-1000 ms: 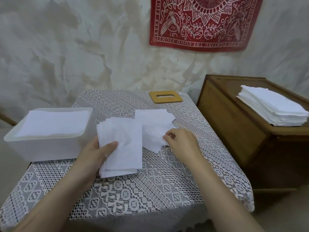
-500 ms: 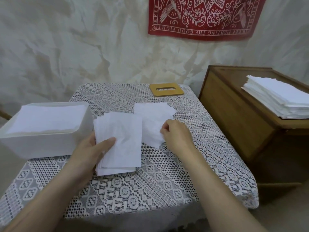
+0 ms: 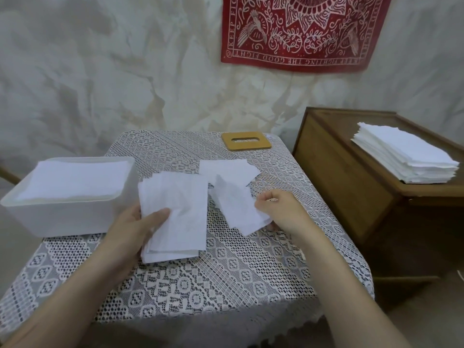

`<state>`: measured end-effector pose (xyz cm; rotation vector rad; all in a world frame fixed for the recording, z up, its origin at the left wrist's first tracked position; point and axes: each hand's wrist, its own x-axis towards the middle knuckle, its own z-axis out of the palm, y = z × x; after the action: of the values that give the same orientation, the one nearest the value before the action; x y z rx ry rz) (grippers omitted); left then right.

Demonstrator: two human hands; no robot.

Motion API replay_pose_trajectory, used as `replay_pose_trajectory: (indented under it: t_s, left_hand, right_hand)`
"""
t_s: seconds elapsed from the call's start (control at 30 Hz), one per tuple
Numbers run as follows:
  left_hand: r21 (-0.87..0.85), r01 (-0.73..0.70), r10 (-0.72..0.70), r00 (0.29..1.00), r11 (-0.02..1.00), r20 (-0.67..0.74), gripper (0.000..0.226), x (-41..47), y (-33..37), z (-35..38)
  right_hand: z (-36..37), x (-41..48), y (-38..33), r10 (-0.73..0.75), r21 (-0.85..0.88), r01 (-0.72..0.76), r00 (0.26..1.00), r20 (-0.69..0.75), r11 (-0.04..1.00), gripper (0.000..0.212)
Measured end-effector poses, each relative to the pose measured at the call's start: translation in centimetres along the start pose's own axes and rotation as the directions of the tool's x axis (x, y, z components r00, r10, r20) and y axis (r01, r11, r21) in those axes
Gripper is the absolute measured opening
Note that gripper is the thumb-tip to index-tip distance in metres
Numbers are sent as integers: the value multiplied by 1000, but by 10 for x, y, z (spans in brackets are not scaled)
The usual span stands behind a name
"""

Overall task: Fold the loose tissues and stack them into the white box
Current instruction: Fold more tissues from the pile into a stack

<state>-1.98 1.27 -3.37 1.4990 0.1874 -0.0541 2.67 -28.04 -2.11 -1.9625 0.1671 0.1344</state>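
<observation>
The white box [image 3: 65, 217] sits at the table's left edge, filled with flat white tissues. My left hand [image 3: 133, 227] holds a stack of folded tissues [image 3: 180, 212] just right of the box, thumb on top. My right hand [image 3: 278, 209] pinches one loose tissue [image 3: 238, 209] and lifts it off the small pile of loose tissues [image 3: 226, 169] behind it.
A lace tablecloth [image 3: 200, 272] covers the small table. A wooden lid with a slot [image 3: 246, 141] lies at the far edge. On the wooden cabinet [image 3: 351, 197] at the right rests a tall pile of tissues [image 3: 404, 156]. A red cloth [image 3: 301, 31] hangs on the wall.
My right hand has pulled one tissue off the loose pile toward me and raised it. My left hand keeps its hold on the folded stack.
</observation>
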Motion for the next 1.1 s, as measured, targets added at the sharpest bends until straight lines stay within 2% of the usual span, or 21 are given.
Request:
replay_pose_trajectory:
  t_s: [0.07, 0.17, 0.23, 0.33, 0.4, 0.57, 0.67, 0.73, 0.87, 1.03, 1.1]
  left_hand:
    - [-5, 4, -4, 1000, 1000, 7, 22, -1, 0, 2]
    - [-7, 5, -5, 1000, 1000, 7, 23, 0, 0, 5]
    - [-2, 0, 0, 1000, 1000, 8, 26, 0, -1, 5]
    - [13, 3, -3, 1000, 1000, 14, 28, 1, -3, 5]
    - [13, 7, -7, 1000, 1000, 17, 27, 2, -3, 5]
    - [1, 17, -17, 1000, 1000, 23, 30, 5, -3, 4]
    - [11, 14, -15, 999, 1000, 36, 28, 5, -3, 5]
    - [14, 9, -10, 999, 1000, 34, 28, 4, -3, 6]
    - [12, 7, -7, 999, 1000, 32, 25, 0, -2, 9]
    - [-19, 10, -9, 999, 1000, 33, 22, -2, 0, 14]
    - [-21, 17, -17, 999, 1000, 34, 22, -3, -1, 15]
  right_hand:
    - [-3, 2, 5, 3, -92, -1, 1000, 18, 996, 14]
    - [-1, 8, 3, -31, -133, 32, 999, 8, 991, 43]
    - [4, 16, 2, -23, -188, 20, 1000, -15, 982, 52]
    - [9, 27, 2, 6, -241, -6, 1000, -2, 971, 35]
    - [9, 29, 2, 13, -208, -9, 1000, 21, 978, 27]
    - [5, 19, 6, -21, 7, 21, 998, 54, 1000, 24]
    - [9, 13, 7, 3, 161, -13, 998, 65, 987, 24]
    - [10, 8, 7, 17, 196, -32, 997, 78, 980, 17]
    - [5, 5, 13, 36, 154, -52, 994, 106, 987, 11]
    - [6, 12, 9, 30, 70, -32, 999, 30, 997, 33]
    - [9, 18, 10, -1, -28, 1, 1000, -1, 1000, 29]
